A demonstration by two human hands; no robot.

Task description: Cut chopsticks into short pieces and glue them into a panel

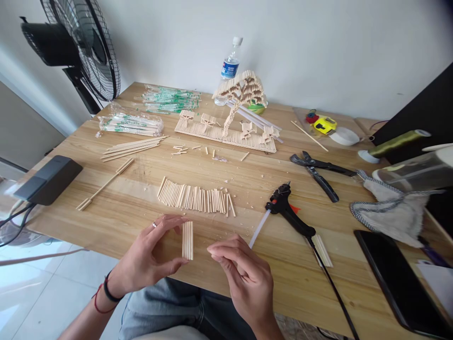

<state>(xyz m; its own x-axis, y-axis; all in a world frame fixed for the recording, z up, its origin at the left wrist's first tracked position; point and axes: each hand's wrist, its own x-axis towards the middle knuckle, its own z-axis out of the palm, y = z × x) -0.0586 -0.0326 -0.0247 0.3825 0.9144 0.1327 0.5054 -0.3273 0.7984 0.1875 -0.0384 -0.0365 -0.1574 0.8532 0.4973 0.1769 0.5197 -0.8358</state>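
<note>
My left hand (146, 252) grips a small panel of short wooden sticks (188, 242) by its top and bottom ends, between thumb and fingers. To the right of the panel, apart from it, my right hand (247, 271) is closed in a pinch; whatever lies between its fingertips, if anything, is hidden. Beyond both hands, a row of short cut sticks (191, 197) lies side by side on the wooden table (141, 189). A black glue gun (292, 215) with a clear glue stick in its back rests right of my right hand.
At the back stands a stick-built model (226, 137) before a water bottle (230, 66). Wrapped sticks (170, 100), loose long sticks (132, 147) and a grey box (49, 179) are left. Cutting pliers (314, 170), a cloth (392, 212) and a phone (399, 278) lie right.
</note>
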